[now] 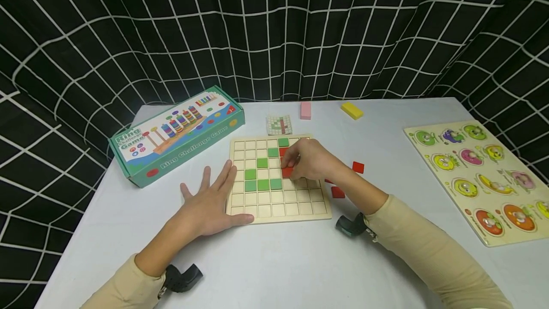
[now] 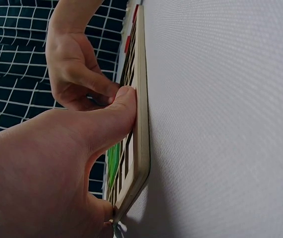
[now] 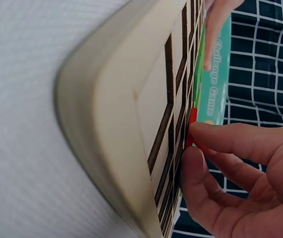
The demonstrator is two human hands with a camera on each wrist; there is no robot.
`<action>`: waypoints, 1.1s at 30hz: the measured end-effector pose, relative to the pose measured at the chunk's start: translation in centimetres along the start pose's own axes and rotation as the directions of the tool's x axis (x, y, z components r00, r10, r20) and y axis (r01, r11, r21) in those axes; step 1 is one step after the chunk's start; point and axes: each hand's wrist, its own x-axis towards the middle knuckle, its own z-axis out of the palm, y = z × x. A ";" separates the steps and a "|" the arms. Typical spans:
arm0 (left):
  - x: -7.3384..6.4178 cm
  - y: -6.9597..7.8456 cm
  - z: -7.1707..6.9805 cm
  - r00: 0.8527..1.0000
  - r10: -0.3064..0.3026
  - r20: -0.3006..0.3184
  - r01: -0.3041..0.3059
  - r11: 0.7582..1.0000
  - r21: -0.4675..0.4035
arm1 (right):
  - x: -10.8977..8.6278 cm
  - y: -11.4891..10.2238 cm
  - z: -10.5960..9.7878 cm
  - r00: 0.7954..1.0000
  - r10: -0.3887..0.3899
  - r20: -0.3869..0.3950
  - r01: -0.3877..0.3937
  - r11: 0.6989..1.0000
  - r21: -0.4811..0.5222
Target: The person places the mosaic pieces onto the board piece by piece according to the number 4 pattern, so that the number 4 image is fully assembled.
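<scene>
A wooden grid board (image 1: 291,209) lies flat on the table, with green square tiles (image 1: 263,185) in several of its cells. My left hand (image 1: 210,206) lies at the board's left side, fingers spread and thumb on the near left corner. Over the right-middle part, my right hand (image 1: 310,159) pinches a red square tile (image 3: 191,126) between thumb and finger, down at the grid. Another red tile (image 1: 283,152) shows just behind, partly covered by the fingers. Beyond the board lies a small pattern card (image 1: 279,125) with a coloured grid.
Loose red tiles (image 1: 338,192) lie right of the board, partly under the right forearm. A pink block (image 1: 305,110) and a yellow block (image 1: 352,110) sit at the back. The Ring Challenge Game box (image 1: 180,132) stands back left; a fruit puzzle board (image 1: 480,175) lies at right.
</scene>
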 end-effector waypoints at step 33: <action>0.0 0.1 0.1 1.000 0.002 -0.007 -0.002 1.000 -0.009 | -1.5 1.5 -2.0 0.999 -0.011 -0.037 0.012 1.000 0.025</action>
